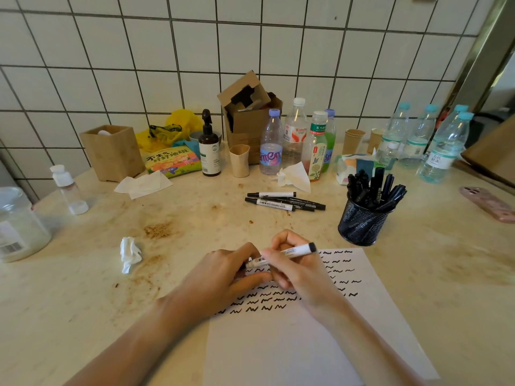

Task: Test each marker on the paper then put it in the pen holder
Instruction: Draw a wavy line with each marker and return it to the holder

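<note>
Your left hand (223, 271) pinches the whiteboard marker (281, 256) at its cap end while your right hand (292, 263) grips the barrel above the paper (320, 344). Tug unevenly and ink may smear your fingers; the mesh pen holder (362, 221) looks crowded.

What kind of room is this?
Probably a kitchen or break-room counter used as a desk: a white tiled wall behind a stained countertop, crowded with water bottles, paper cups and a spray bottle.
</note>
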